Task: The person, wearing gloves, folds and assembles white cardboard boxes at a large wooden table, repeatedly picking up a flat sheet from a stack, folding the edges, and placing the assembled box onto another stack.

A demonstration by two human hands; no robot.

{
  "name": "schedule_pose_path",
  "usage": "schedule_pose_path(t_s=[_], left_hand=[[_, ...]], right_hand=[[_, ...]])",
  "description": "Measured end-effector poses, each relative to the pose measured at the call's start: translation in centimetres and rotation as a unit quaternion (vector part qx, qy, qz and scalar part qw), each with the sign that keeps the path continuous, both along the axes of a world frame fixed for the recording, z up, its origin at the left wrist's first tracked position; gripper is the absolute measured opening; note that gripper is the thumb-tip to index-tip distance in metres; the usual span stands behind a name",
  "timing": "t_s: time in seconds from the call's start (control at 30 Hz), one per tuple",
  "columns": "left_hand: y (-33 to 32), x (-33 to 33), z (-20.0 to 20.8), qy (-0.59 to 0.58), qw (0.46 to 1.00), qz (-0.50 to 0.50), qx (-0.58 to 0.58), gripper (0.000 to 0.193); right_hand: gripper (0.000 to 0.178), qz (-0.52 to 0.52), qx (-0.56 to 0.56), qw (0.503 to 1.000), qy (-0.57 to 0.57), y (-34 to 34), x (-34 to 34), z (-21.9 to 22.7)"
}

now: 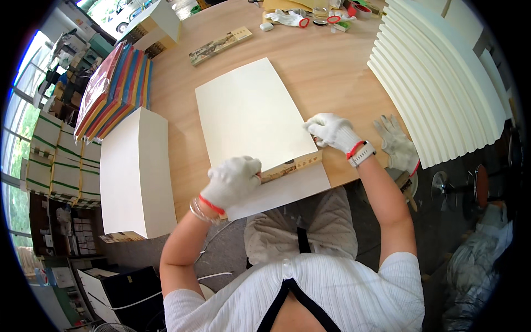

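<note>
A large cream-white flat box or board lies slightly turned on the table before me. Along its near edge runs a printed tan strip, with a white sheet or flap sticking out below. My left hand, in a white knit glove, is closed at the near left corner, by the strip's left end; its fingertips are partly hidden. At the right edge, close to the near right corner, my gloved right hand has its fingers curled in. What either hand pinches is too small to make out.
At left stand a white box and stacked colourful wrapped packs. A tall stack of white boards rises at right, beside a loose glove. Farther back lie a printed strip, more gloves and a tape roll.
</note>
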State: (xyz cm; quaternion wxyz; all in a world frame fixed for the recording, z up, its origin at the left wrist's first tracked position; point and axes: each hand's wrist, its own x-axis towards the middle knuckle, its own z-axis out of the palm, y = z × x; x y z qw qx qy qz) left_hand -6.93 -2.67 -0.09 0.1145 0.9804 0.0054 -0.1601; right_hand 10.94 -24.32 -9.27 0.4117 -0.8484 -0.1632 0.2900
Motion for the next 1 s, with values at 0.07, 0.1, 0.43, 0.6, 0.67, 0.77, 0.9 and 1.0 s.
schedule_pose_path(t_s=[0.07,0.1,0.43,0.6,0.67,0.77,0.9,1.0], left_hand=[[-1.8,-2.2,-1.5,-0.084,0.995,-0.007,0.049,0.008],[-2.2,-3.3,-2.1,-0.115,0.991,-0.039,0.063,0.007],[-3.3,-7.1,-8.2,-0.246,0.962,-0.100,0.065,0.016],[-5.3,-6.7,-8.5,-0.307,0.944,-0.123,0.001,0.030],[-6.1,-6.1,-9.1,-0.298,0.940,-0.160,-0.038,0.033],[-6.9,-5.5,-9.2,-0.320,0.931,-0.173,-0.039,0.038],[-7.4,-4.9,-9.1,-0.290,0.940,-0.175,-0.041,0.047],[-7.6,-4.9,-9.0,-0.266,0.948,-0.175,-0.030,0.053]], right_hand=[[0.042,0.081,-0.170,0.974,-0.125,1.4,-0.8,3.0],[0.051,0.075,-0.137,0.974,-0.164,1.6,-1.0,2.3],[0.051,0.103,-0.284,0.938,-0.167,3.6,-1.2,3.6],[0.048,0.054,-0.246,0.959,-0.131,3.7,-1.4,3.7],[0.052,0.046,-0.252,0.962,-0.089,3.4,-1.1,4.0],[0.058,0.035,-0.237,0.967,-0.090,3.0,-0.9,4.0],[0.061,0.012,-0.187,0.967,-0.171,2.2,-0.7,2.4],[0.059,0.022,-0.123,0.991,-0.054,1.7,-0.3,2.1]])
